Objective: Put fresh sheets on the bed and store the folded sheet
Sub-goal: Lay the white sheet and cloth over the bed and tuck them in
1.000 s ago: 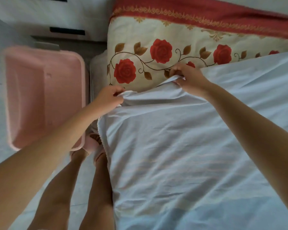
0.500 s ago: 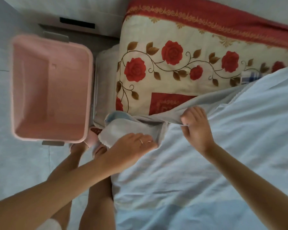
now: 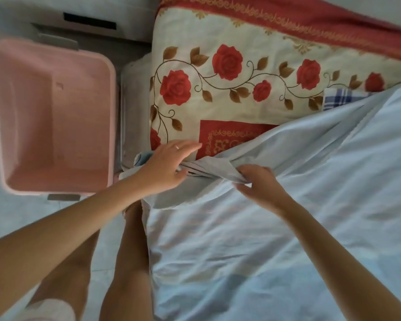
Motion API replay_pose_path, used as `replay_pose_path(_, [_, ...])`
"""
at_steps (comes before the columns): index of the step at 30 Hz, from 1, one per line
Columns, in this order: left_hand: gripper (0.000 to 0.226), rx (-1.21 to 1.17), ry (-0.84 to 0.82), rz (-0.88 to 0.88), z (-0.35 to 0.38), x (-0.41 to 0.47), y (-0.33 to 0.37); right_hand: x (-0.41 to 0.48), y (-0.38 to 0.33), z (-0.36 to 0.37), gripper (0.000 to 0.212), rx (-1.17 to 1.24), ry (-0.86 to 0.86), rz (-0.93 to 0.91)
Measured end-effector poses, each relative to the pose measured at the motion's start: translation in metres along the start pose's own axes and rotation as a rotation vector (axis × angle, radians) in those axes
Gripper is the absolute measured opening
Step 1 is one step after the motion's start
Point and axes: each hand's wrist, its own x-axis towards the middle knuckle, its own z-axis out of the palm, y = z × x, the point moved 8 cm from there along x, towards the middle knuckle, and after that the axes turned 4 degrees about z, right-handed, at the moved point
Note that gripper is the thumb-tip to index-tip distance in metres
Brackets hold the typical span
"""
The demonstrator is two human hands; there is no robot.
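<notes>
A pale blue sheet [image 3: 287,216] covers the near part of the bed, its top edge bunched into a roll near the bed's left corner. Beyond it lies the cream and red rose-patterned cover [image 3: 229,89]. My left hand [image 3: 164,165] rests on the bunched corner with fingers stretched out over the rose cover, thumb against the roll. My right hand [image 3: 257,184] grips the bunched edge just to the right, fingers curled into the fabric.
A pink plastic bin [image 3: 53,117] stands on the pale tiled floor left of the bed, with nothing inside. A blue checked cloth [image 3: 336,96] peeks out at the sheet's far edge. My bare legs [image 3: 125,262] stand against the bed's side.
Both hands have drawn the blue sheet's edge back toward me, baring more of the rose cover. The left hand's fingers have straightened and reached forward; the edge is now bunched tighter.
</notes>
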Motion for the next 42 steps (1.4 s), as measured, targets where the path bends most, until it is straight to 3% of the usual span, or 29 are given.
replay_pose_path(2, [0.055,-0.212,-0.234,0.001,0.013,0.020,0.011,0.008,-0.014,-0.024,0.032,0.121,0.008,-0.074])
replay_pose_path(4, [0.036,-0.429,-0.390,-0.030,0.020,0.037,0.019,0.017,-0.025,-0.049,0.032,0.174,0.031,-0.126])
replay_pose_path(8, [0.041,-0.661,-0.491,-0.111,-0.003,0.057,0.016,0.044,-0.043,-0.085,0.042,0.204,0.019,-0.154])
replay_pose_path(11, [0.044,-0.823,-0.469,-0.197,-0.025,0.062,0.000,0.073,-0.050,-0.106,0.032,0.234,0.060,-0.115])
replay_pose_path(15, [0.043,-0.636,-0.378,-0.259,-0.065,0.062,-0.035,0.110,-0.052,-0.129,0.019,0.216,0.210,-0.075])
replay_pose_path(18, [0.041,-0.384,-0.361,-0.269,-0.086,0.051,-0.063,0.129,-0.056,-0.145,0.023,0.103,0.376,-0.055])
replay_pose_path(21, [0.020,-0.296,-0.248,-0.291,-0.105,0.037,-0.089,0.147,-0.064,-0.153,0.025,0.028,0.504,-0.012])
replay_pose_path(24, [0.025,-0.168,-0.127,-0.335,-0.130,0.025,-0.114,0.162,-0.062,-0.155,0.024,0.039,0.565,0.052])
replay_pose_path(27, [0.012,-0.158,0.138,-0.414,-0.172,0.013,-0.140,0.175,-0.057,-0.162,0.019,0.122,0.586,0.121])
replay_pose_path(31, [0.028,-0.236,0.384,-0.374,-0.216,0.007,-0.152,0.195,-0.052,-0.163,0.016,0.102,0.568,0.132])
replay_pose_path(32, [0.022,-0.239,0.459,-0.382,-0.224,0.007,-0.160,0.198,-0.051,-0.163,0.017,0.096,0.562,0.144])
replay_pose_path(34, [0.010,-0.242,0.553,-0.435,-0.231,0.008,-0.180,0.207,-0.050,-0.165,0.023,0.065,0.551,0.155])
replay_pose_path(37, [0.009,-0.269,0.744,-0.643,-0.227,0.005,-0.214,0.218,-0.054,-0.170,0.017,0.101,0.554,0.140])
replay_pose_path(40, [0.020,-0.339,1.040,-0.836,-0.219,-0.004,-0.212,0.216,-0.064,-0.190,0.015,0.144,0.754,0.151])
replay_pose_path(42, [0.020,-0.325,1.027,-0.677,-0.209,0.016,-0.184,0.206,-0.074,-0.200,0.015,0.174,0.916,0.110])
